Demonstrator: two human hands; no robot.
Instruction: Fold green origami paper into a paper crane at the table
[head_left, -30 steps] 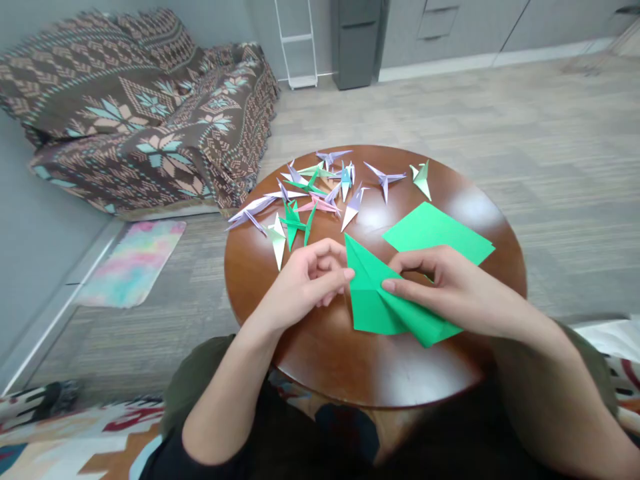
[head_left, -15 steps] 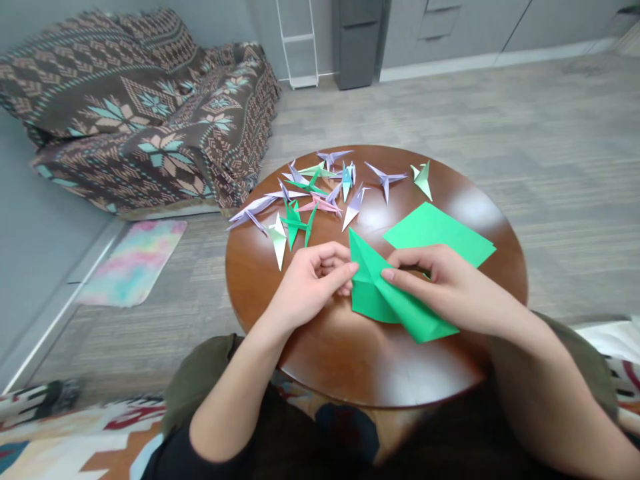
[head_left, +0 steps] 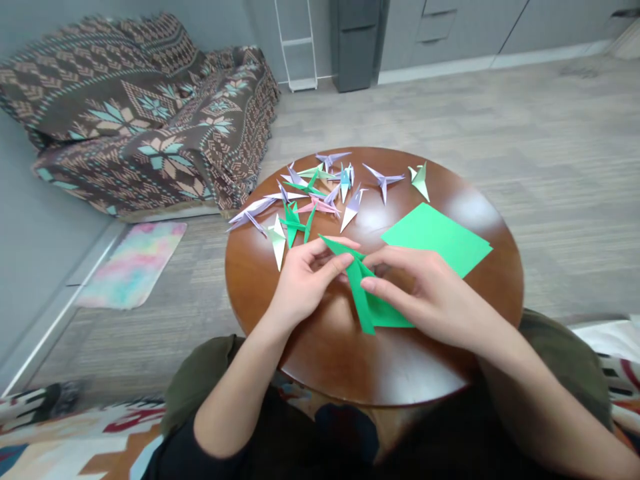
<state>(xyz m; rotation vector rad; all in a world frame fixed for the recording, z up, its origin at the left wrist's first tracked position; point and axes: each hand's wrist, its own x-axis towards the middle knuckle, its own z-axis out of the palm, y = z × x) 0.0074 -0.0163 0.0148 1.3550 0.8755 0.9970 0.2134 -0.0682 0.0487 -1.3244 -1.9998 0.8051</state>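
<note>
A partly folded green paper (head_left: 367, 303) lies on the round brown table (head_left: 350, 360), gripped from both sides. My left hand (head_left: 307, 277) pinches its upper left point with thumb and fingers closed. My right hand (head_left: 425, 293) covers its right half, fingers curled and pressed onto the folds. A flat green sheet (head_left: 440, 237) lies just beyond my right hand.
Several small folded paper cranes (head_left: 320, 193) in purple, green, pink and white are scattered over the far half of the table. A patterned brown sofa cover (head_left: 145, 113) is at the left. A pastel mat (head_left: 133, 263) lies on the floor.
The green paper has been folded narrower and turned more upright. Both hands have closed in toward each other at the table's middle.
</note>
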